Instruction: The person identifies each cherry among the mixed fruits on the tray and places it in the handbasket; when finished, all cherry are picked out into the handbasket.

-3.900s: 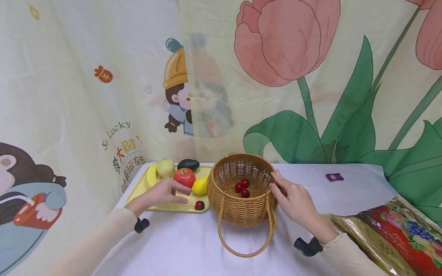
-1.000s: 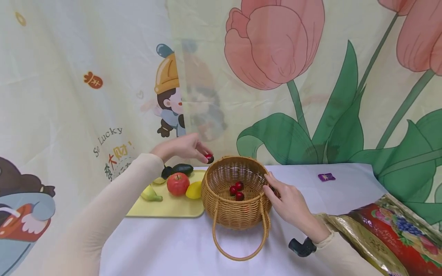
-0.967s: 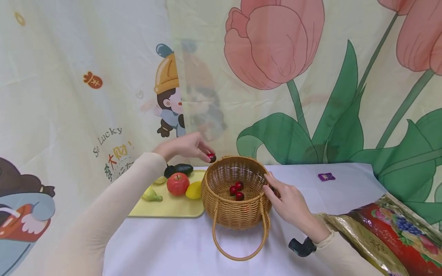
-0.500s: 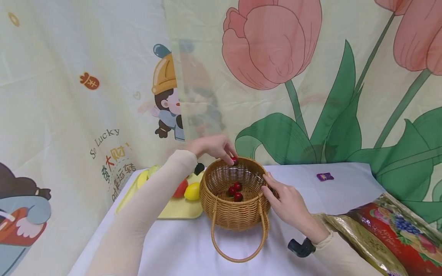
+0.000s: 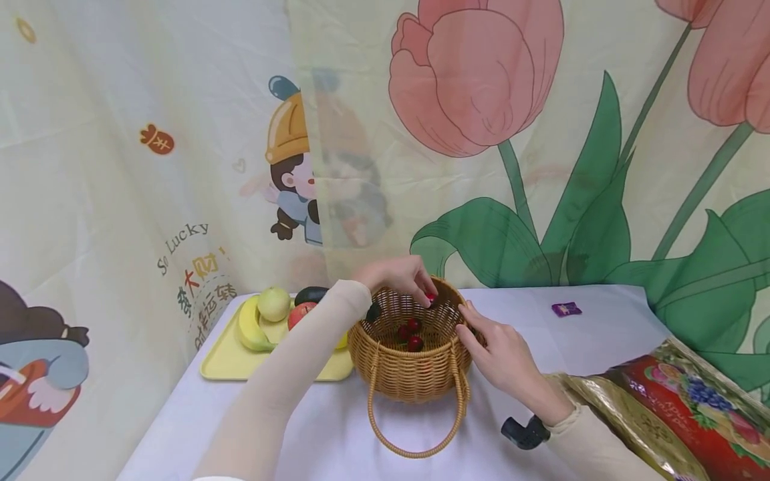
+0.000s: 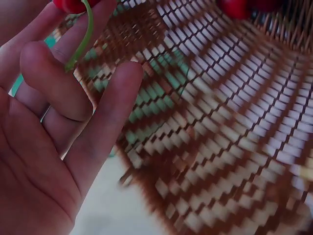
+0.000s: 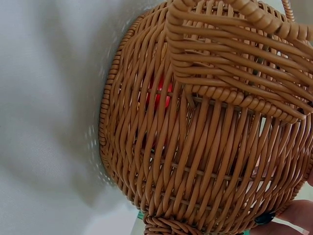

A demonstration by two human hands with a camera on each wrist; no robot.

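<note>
Between the thumb and fingers of my left hand (image 5: pixel 403 277) is a dark red cherry (image 5: pixel 430 298), inside the back of the wicker basket (image 5: pixel 415 374). The left wrist view has this cherry at the top edge, its green stem (image 6: pixel 84 41) hanging past the fingers. Several cherries (image 5: pixel 415 343) lie on the basket's floor. At the right rim my right hand (image 5: pixel 502 354) holds the basket, thumb and forefinger over the edge. In the right wrist view, fingertips (image 7: pixel 293 214) touch the wickerwork at the lower right, and red shows through the weave.
Left of the basket, a yellow tray (image 5: pixel 225 364) bears a banana (image 5: pixel 249 327), a pale green round fruit (image 5: pixel 273 304), a red apple (image 5: pixel 299 314) and a dark oval fruit (image 5: pixel 309 294). My left sleeve covers part of it. A purple packet (image 5: pixel 567 308) and a red-gold bag (image 5: pixel 680 407) lie right.
My left hand has taken the cherry from the tray, carried it right over the rim and lowered it into the basket. The right hand stays at the rim.
</note>
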